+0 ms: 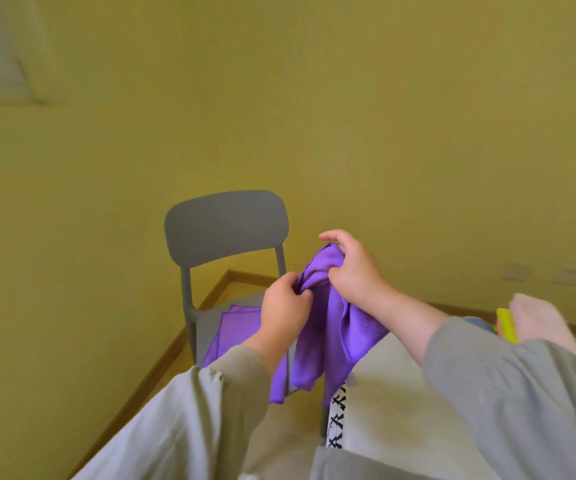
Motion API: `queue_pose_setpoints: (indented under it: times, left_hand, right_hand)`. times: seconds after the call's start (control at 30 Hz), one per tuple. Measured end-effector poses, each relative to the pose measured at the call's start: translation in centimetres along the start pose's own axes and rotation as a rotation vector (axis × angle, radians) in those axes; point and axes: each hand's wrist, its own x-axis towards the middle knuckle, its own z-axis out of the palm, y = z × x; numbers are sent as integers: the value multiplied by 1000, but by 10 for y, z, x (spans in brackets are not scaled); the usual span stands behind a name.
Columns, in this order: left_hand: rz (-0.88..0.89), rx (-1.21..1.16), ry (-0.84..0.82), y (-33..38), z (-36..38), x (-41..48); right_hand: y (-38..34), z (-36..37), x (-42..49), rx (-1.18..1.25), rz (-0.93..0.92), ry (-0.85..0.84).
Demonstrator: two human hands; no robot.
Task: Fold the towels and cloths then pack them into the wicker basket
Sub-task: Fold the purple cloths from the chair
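A purple cloth (335, 337) hangs crumpled in the air between my hands, above the table's left end. My left hand (284, 306) pinches a bunch of it at its left side. My right hand (352, 268) grips its top, fingers curled over the fabric. A second purple cloth (232, 327) lies flat on the seat of the grey chair behind. No wicker basket is in view.
The grey chair (225, 230) stands against the yellow wall, left of the table. A table with a light cover (394, 386) and a black-patterned edge fills the lower right. At the right lie a pink towel (536, 320) and a yellow cloth (506, 323).
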Motion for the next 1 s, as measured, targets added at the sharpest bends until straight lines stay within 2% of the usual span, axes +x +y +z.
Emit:
queue_pose_setpoints:
  times: [0.13, 0.27, 0.4, 0.5, 0.57, 0.7, 0.77, 0.9, 0.97, 1.0]
  left_hand:
    - [60, 54, 54, 41, -22, -8]
    - [118, 86, 29, 80, -45, -10]
    - [164, 63, -78, 109, -64, -10]
    - [181, 69, -114, 119, -75, -9]
    - [211, 141, -80, 122, -84, -6]
    - [259, 233, 50, 125, -101, 1]
    - [286, 317, 80, 125, -108, -1]
    - [403, 880, -50, 120, -122, -6]
    - [393, 935, -35, 115, -125, -6]
    - [366, 890, 19, 112, -125, -3]
  right_hand:
    - [-27, -34, -12, -186, -7, 1]
    - [-40, -60, -16, -410, 41, 51]
    - [-53, -80, -15, -350, 131, 156]
    - [-59, -88, -14, -341, 152, 88]
    - [-62, -95, -16, -438, 126, 37]
    - [-65, -102, -21, -540, 103, 57]
    - [-66, -104, -23, -601, 107, 93]
    - [-63, -113, -23, -682, 150, 119]
    - [-60, -118, -23, -654, 144, 165]
    - [-59, -120, -22, -667, 138, 176]
